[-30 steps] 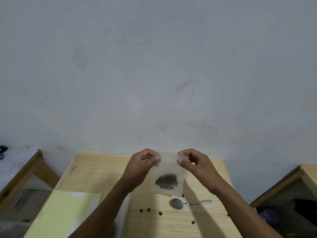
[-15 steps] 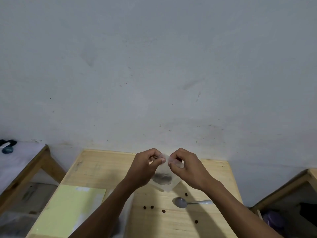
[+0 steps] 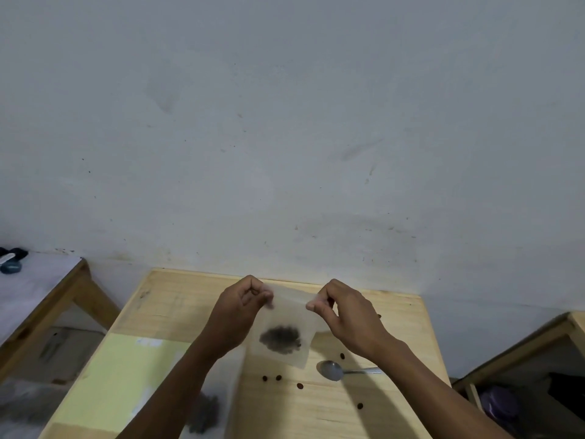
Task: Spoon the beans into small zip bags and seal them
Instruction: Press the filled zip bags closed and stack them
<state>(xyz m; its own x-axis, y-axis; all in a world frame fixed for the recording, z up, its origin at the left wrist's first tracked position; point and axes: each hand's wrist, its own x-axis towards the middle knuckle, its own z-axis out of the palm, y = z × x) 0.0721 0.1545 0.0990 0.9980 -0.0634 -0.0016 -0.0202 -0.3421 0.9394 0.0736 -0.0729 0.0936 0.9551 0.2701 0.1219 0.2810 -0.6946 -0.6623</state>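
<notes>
A small clear zip bag (image 3: 289, 315) hangs above the wooden table (image 3: 177, 299), with a dark clump of beans (image 3: 281, 339) in its lower half. My left hand (image 3: 235, 315) pinches the bag's top left corner and my right hand (image 3: 345, 315) pinches the top right corner, the top edge stretched between them. A metal spoon (image 3: 332, 370) lies on the table just below the bag, bowl to the left. Several loose beans (image 3: 278, 378) are scattered on the wood near it.
A pale yellow sheet (image 3: 120, 375) covers the table's left part. A clear bag with dark beans (image 3: 205, 413) lies at the bottom, partly behind my left forearm. Other wooden tables stand at the left (image 3: 63, 289) and right (image 3: 538, 340). A grey wall rises behind.
My hands, close together over the bag's top half a second ago, have moved apart to its corners, and the bag now hangs flat and spread out.
</notes>
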